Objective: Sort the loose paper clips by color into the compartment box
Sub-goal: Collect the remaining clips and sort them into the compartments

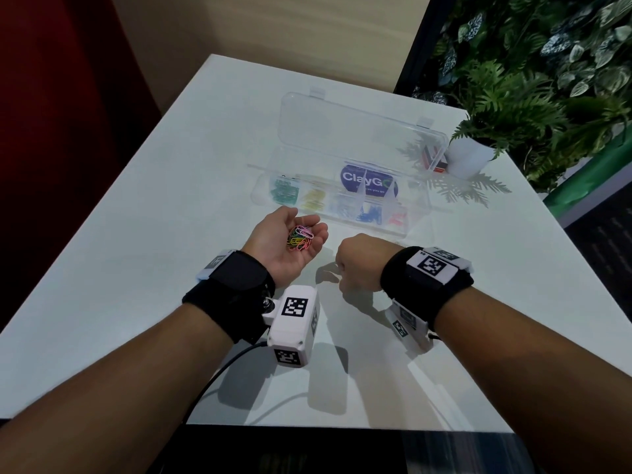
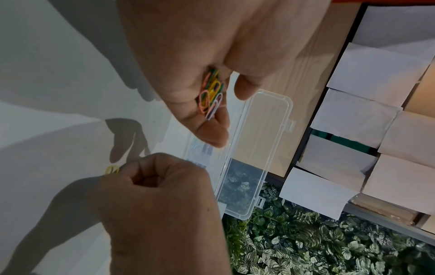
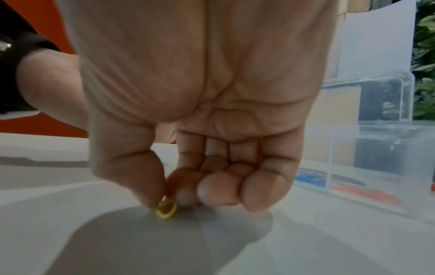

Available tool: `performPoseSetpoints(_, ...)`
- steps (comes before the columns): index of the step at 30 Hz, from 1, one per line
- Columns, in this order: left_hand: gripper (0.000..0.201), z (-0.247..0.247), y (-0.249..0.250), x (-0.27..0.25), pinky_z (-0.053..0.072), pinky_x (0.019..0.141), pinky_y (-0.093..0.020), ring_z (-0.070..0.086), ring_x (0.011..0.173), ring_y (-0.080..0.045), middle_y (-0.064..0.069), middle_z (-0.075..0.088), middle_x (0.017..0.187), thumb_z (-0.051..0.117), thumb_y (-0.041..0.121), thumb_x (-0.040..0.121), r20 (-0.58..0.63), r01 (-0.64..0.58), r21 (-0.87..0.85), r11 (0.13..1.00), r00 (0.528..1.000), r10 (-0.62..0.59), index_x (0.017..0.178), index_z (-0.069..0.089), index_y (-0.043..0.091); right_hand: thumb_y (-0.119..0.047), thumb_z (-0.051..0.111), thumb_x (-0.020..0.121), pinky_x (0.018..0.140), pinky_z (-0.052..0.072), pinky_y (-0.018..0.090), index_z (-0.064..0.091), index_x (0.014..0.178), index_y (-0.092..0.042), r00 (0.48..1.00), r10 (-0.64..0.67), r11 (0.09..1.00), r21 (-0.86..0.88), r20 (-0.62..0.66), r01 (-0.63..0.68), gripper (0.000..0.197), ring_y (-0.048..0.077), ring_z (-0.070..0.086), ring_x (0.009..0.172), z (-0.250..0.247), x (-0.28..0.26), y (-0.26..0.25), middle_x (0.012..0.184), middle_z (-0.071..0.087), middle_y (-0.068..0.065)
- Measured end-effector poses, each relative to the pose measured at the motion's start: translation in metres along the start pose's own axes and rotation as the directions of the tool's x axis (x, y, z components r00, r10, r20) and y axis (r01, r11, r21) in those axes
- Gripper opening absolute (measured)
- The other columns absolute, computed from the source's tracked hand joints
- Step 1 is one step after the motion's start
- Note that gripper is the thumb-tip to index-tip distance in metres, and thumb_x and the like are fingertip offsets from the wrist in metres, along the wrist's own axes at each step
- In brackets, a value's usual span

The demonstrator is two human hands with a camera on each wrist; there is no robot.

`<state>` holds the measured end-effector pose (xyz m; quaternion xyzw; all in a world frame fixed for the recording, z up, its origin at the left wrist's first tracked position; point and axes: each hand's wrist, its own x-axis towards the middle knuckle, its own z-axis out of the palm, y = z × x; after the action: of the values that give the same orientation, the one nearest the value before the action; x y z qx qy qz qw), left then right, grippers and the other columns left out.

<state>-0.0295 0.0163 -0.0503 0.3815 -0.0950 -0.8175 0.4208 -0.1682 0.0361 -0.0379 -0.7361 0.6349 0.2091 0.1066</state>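
Now the grip of the right hand (image 3: 200,111) is clamped — thumb and forefinger pinch one yellow clip (image 3: 166,208) low over the counter (image 3: 70,204). Beside it, the left hand (image 1: 285,241) curls loosely round the mixed clips (image 1: 301,238). Next, probably: carry it to the box (image 1: 259,193), yellow compartment (image 1: 313,200), and let go. A blue sticker (image 1: 368,183) there reads "ClayGo".

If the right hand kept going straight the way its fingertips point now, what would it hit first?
The right hand points straight down, so it would meet the white table just below. The yellow paper clip pinched in its fingertips would land first. It may already be touching; depth is unclear.
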Motion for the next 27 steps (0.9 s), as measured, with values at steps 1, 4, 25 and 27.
performPoseSetpoints(1,0.037,0.0,0.001,0.0,0.052,0.048,-0.019,0.059,0.068,-0.022,-0.016,0.059,0.083,0.038,0.025,0.099,-0.004,-0.002,-0.001,1.0,1.0,0.002,0.087,0.059,-0.001,-0.025,0.063,0.076,0.056,0.042,0.022,0.056,0.072,-0.015,1.0,-0.005,1.0,0.004,0.002,0.005,0.013,0.023,0.057,0.067,0.001,-0.001,-0.001,0.071,0.057,0.001)
performPoseSetpoints(4,0.037,-0.002,0.003,-0.001,0.053,0.048,-0.02,0.06,0.068,-0.022,-0.017,0.06,0.085,0.038,0.025,0.099,-0.01,-0.011,-0.007,1.0,1.0,0.01,0.088,0.06,-0.002,-0.026,0.061,0.081,0.058,0.041,0.024,0.055,0.077,-0.014,0.998,-0.056,0.998,0.002,0.014,0.056,0.013,0.023,0.054,0.071,-0.003,-0.008,-0.001,0.077,0.057,0.003)
performPoseSetpoints(25,0.042,0.013,0.063,0.028,0.052,0.077,-0.056,0.062,0.1,-0.042,-0.031,0.062,0.109,0.033,0.022,0.099,0.242,-0.048,-0.216,0.975,0.965,0.101,0.113,0.055,-0.011,-0.024,0.068,0.08,0.061,0.04,0.018,0.07,0.083,-0.02,0.842,-0.065,0.836,0.432,-0.535,0.339,0.006,0.002,0.051,0.064,-0.099,0.055,0.016,0.078,0.063,-0.007)
performPoseSetpoints(27,0.046,0.016,0.064,0.035,0.051,0.08,-0.057,0.063,0.102,-0.042,-0.033,0.058,0.12,0.032,0.022,0.099,0.282,-0.029,-0.23,0.973,0.955,0.095,0.124,0.05,-0.012,-0.026,0.069,0.08,0.067,0.042,0.022,0.073,0.086,-0.022,0.851,-0.114,0.848,0.396,-0.513,0.353,0.008,0.0,0.049,0.066,-0.099,0.053,0.015,0.083,0.062,-0.006)
